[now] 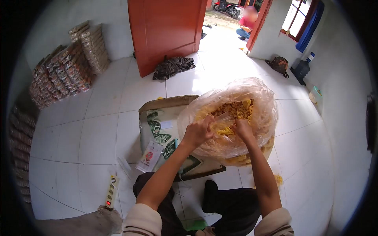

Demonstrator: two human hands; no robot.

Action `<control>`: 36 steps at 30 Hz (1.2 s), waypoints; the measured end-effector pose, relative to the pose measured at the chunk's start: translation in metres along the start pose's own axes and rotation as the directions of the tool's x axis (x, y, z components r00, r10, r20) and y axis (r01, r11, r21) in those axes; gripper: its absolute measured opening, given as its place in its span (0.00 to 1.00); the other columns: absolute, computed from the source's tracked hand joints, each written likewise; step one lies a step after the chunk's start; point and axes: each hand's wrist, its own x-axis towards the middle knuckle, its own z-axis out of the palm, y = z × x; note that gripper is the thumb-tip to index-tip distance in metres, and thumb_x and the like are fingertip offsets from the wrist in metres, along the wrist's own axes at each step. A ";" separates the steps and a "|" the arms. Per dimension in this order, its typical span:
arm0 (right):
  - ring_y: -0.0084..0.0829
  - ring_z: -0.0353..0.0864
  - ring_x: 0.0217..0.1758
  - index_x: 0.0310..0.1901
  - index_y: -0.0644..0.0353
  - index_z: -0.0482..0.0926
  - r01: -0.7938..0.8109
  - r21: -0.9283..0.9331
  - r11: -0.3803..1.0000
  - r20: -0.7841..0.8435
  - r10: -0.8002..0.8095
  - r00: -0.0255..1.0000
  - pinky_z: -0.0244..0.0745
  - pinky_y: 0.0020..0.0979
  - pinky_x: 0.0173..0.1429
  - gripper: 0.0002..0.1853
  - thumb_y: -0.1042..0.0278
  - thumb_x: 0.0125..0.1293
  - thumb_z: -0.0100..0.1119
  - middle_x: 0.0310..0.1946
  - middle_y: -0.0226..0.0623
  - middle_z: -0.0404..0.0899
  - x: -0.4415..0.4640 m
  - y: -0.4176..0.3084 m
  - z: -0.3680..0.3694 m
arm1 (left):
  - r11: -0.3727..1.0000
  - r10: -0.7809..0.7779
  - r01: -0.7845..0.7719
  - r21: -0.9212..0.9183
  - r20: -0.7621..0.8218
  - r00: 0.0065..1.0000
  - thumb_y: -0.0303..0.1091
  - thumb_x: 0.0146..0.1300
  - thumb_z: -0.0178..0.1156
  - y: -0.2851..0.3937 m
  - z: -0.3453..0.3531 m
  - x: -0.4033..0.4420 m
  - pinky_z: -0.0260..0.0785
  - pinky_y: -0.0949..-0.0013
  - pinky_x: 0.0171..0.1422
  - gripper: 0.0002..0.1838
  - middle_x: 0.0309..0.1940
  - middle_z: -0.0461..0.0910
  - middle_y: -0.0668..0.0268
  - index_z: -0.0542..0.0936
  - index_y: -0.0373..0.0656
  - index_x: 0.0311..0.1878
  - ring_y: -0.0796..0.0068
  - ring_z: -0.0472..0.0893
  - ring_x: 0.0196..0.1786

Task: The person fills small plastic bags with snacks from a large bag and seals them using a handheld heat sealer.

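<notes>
A large clear plastic bag [260,92], its mouth wide, holds a heap of yellow-brown fried snack pieces [236,108]. Over that opening, a small clear plastic bag [224,118] is stretched between my two hands, with yellow pieces at or under it. My left hand [199,131] pinches the small bag's left side. Fingers curled, my right hand [243,129] grips its right side; what else may be in that fist is hidden. Left of the big bag, printed clear packets [150,155] and a white slip [166,124] lie on a cardboard sheet [181,103].
Stacks of packed snacks [65,72] stand along the left wall. A power strip [111,192] lies on the tiles at front left. Beyond, a black plastic bundle [174,67] rests by the red door [165,35]; a person [249,23] crouches outside. A water jug [302,69] stands right.
</notes>
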 end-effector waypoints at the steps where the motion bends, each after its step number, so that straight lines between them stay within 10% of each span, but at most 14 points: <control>1: 0.43 0.79 0.32 0.32 0.62 0.81 0.006 -0.118 0.993 -0.059 -0.013 0.998 0.73 0.36 0.39 0.12 0.61 0.52 0.60 0.29 0.47 0.79 0.002 0.002 0.008 | 1.000 0.008 -0.008 -0.010 0.006 1.000 0.35 0.48 0.66 -0.001 -0.001 -0.001 0.72 0.65 0.31 0.21 0.23 0.79 0.70 0.68 0.49 0.44 0.67 0.81 0.27; 6: 0.39 0.80 0.33 0.32 0.63 0.80 -0.111 -0.008 0.994 -0.176 0.107 0.979 0.74 0.33 0.38 0.12 0.62 0.53 0.60 0.30 0.44 0.80 0.000 -0.012 -0.013 | 1.000 -0.011 0.012 -0.029 0.042 0.999 0.35 0.47 0.66 -0.003 -0.010 -0.003 0.72 0.65 0.32 0.22 0.22 0.78 0.69 0.67 0.48 0.44 0.67 0.81 0.28; 9: 0.31 0.80 0.35 0.36 0.64 0.79 -0.082 0.462 0.883 -0.248 0.218 0.944 0.73 0.29 0.38 0.10 0.66 0.56 0.59 0.32 0.39 0.81 -0.005 -0.031 -0.055 | 0.992 -0.053 0.055 -0.116 0.023 0.998 0.35 0.46 0.67 -0.003 -0.013 -0.003 0.72 0.66 0.32 0.24 0.22 0.78 0.68 0.67 0.48 0.45 0.68 0.81 0.28; 11: 0.27 0.80 0.35 0.36 0.62 0.78 0.221 0.711 0.668 -0.409 0.137 0.902 0.73 0.28 0.38 0.11 0.64 0.55 0.61 0.31 0.34 0.81 -0.013 -0.043 -0.081 | 0.970 -0.067 0.077 -0.232 0.052 0.996 0.36 0.46 0.69 -0.002 -0.013 -0.005 0.72 0.67 0.34 0.27 0.22 0.78 0.66 0.66 0.46 0.47 0.69 0.81 0.29; 36: 0.29 0.74 0.38 0.37 0.60 0.78 0.403 0.392 0.827 -0.444 -0.214 0.870 0.71 0.29 0.43 0.10 0.77 0.51 0.63 0.29 0.33 0.78 -0.071 -0.110 -0.131 | 0.956 -0.035 0.063 -0.286 0.104 0.994 0.35 0.43 0.70 -0.001 -0.028 -0.021 0.70 0.67 0.30 0.30 0.21 0.76 0.64 0.63 0.45 0.48 0.66 0.79 0.26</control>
